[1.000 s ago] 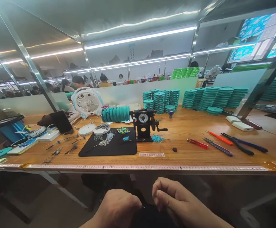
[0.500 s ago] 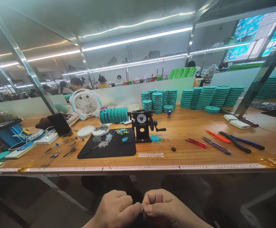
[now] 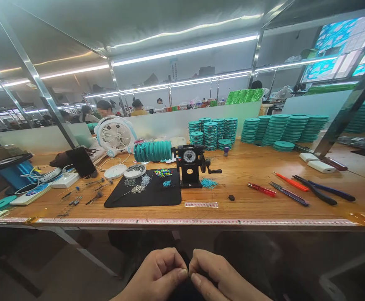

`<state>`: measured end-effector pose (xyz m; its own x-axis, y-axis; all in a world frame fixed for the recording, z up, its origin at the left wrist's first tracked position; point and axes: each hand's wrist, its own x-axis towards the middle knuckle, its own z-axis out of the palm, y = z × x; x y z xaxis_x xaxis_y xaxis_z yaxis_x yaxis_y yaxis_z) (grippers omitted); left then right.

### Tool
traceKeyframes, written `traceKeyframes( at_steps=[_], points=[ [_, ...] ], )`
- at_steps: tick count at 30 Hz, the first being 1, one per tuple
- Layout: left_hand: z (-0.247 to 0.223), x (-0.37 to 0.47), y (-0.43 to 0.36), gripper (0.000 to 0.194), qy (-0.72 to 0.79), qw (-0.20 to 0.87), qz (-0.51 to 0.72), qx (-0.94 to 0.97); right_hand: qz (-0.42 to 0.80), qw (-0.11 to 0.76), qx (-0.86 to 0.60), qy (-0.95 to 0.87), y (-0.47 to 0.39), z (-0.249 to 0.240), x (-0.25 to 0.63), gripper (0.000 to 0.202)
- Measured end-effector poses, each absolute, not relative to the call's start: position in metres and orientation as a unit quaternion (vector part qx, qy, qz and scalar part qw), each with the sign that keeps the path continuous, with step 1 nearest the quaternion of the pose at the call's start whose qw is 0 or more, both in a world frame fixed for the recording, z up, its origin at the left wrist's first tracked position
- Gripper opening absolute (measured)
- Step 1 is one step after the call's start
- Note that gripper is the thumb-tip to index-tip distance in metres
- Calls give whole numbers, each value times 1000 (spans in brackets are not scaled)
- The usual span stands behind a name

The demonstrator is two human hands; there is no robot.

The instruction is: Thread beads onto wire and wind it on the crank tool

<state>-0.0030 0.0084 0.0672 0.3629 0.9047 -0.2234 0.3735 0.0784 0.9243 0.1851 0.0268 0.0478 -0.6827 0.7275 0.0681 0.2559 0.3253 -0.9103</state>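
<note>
Below the table's front edge, my left hand [image 3: 162, 274] and my right hand [image 3: 218, 274] are close together, each with thumb and forefinger pinched. Whatever lies between the fingertips is too small to make out. Beyond them on the wooden table [image 3: 248, 211] stands a black winding device [image 3: 190, 167] with a crank and dial, carrying a row of teal spools [image 3: 153, 151]. A black mat [image 3: 157, 196] left of it bears small piles of beads [image 3: 163, 172] and metal parts, plus a round white dish [image 3: 134, 171].
Stacked teal spools [image 3: 275, 130] stand at the back. Pliers [image 3: 320, 190], a cutter knife [image 3: 289, 194] and red and orange tools [image 3: 261, 190] lie at the right. A white fan [image 3: 116, 136] and a phone [image 3: 82, 162] are at the left. Several people sit beyond the partition.
My left hand has turned so that its thumb and pinched fingertips show. My right thumb has tilted downward. The view has shifted slightly, moving the table scene a little to the right.
</note>
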Motion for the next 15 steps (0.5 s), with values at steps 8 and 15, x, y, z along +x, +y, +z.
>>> traceKeyframes(
  at_steps=[8,15],
  points=[
    [66,-3,8,21,528,443,218,691,380,246,-350,-820,27,24,180,5],
    [62,-2,10,30,508,542,251,620,429,238,-341,-802,26,33,179,8]
  ],
)
